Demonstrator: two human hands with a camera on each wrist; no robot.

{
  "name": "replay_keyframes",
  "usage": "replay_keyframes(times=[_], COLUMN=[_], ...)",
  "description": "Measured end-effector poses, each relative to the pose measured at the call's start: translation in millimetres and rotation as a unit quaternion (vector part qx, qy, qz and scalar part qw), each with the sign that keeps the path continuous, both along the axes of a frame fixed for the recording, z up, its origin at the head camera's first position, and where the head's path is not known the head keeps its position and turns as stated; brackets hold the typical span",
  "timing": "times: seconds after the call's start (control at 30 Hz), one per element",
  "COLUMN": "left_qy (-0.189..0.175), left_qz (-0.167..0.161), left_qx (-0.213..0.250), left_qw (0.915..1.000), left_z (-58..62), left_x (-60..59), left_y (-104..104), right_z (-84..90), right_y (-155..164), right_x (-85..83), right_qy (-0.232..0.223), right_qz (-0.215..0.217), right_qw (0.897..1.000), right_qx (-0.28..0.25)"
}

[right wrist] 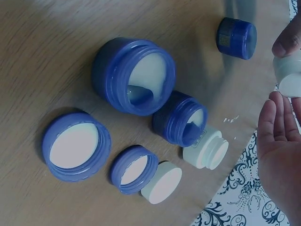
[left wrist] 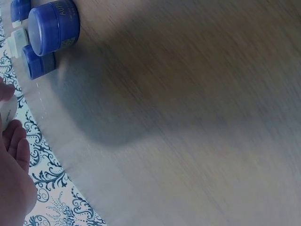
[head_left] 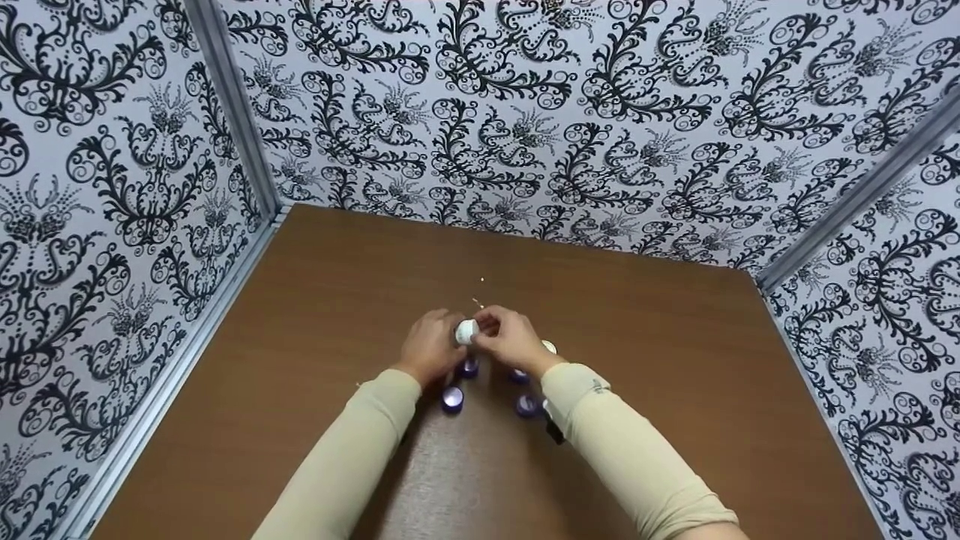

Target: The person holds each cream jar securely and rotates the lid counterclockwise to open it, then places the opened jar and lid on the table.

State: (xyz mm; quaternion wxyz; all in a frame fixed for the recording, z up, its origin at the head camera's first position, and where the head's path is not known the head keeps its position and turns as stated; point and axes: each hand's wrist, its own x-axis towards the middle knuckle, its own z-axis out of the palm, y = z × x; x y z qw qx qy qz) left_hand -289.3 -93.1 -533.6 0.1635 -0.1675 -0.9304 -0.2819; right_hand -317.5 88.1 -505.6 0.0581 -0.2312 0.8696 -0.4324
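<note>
- Both hands meet over the middle of the brown table (head_left: 675, 360); the left hand (head_left: 429, 346) and the right hand (head_left: 514, 341) each pinch the same small white jar (head_left: 466, 331), held between them just above the tabletop.
- In the right wrist view, fingertips (right wrist: 287, 42) press on the white jar's (right wrist: 288, 75) upper edge, with an opened palm just below it.
- Under and near the wrists on the table lie open cream pots: a large blue jar (right wrist: 134, 75) showing white cream, and a smaller blue jar (right wrist: 181, 117) touching its side.
- Just beside the smaller one, a little white open jar (right wrist: 207, 149) lies tipped on its side.
- Closer in that view, a large blue lid (right wrist: 76, 146) and a small blue lid (right wrist: 134, 168) lie upside down, a white lid (right wrist: 162, 182) touching the small one.
- A closed small blue jar (right wrist: 236, 37) sits apart, near the hands.
- Patterned black-and-white walls (head_left: 600, 112) enclose the table on three sides.
</note>
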Motion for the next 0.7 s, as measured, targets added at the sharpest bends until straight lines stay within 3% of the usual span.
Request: replay_keyframes(times=[0.17,0.4,0.7], left_qy=[0.006,0.021,0.025], left_qz=[0.002,-0.007,-0.005], left_qx=[-0.007,-0.018,-0.016], left_qw=[1.0,0.9996,0.9995], left_z=[0.4,5.3,3.5], left_x=[0.2,2.4,1.6], left_y=[0.5,1.3,1.0], right_z=[0.7,0.2,0.6], right_y=[-0.8,-0.8,-1.6], right_x=[1.1,1.3,2.1], right_qy=[0.001,0.025,0.003], right_qz=[-0.015,-0.034,-0.007], right_qw=[1.0,0.996,1.0], right_qx=[0.01,0.076,0.015])
